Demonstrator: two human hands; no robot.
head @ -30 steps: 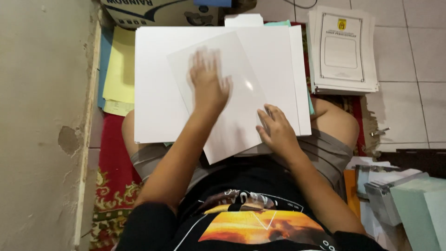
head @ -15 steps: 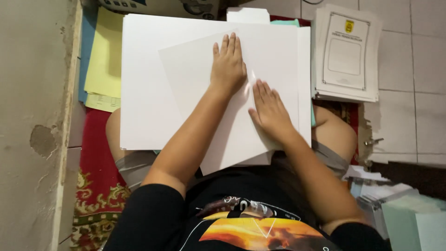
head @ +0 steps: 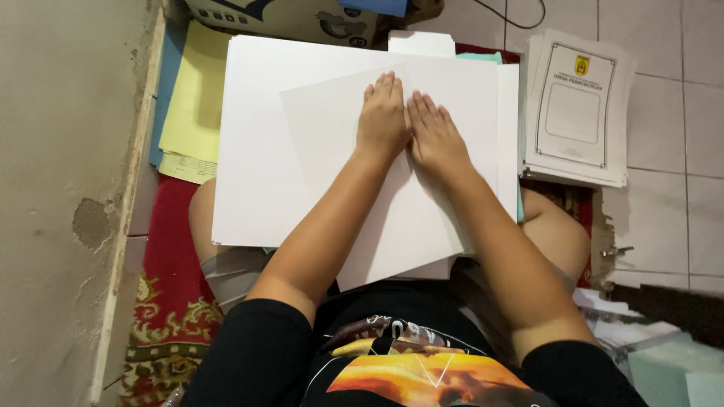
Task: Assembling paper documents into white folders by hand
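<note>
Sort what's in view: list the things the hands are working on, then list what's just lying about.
In hand: left hand and right hand, both flat on the tilted white sheet, atop the large white stack.

Lying about: yellow paper, printed forms pile, cardboard box, red rug.

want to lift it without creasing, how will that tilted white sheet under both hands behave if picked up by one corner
The tilted white sheet looks thin and light, so it would probably droop. Lying on the smooth white stack, it may slide if pushed. Its near edge overhangs the stack at the lap, so it could bend there once the left hand and right hand lift.
</note>
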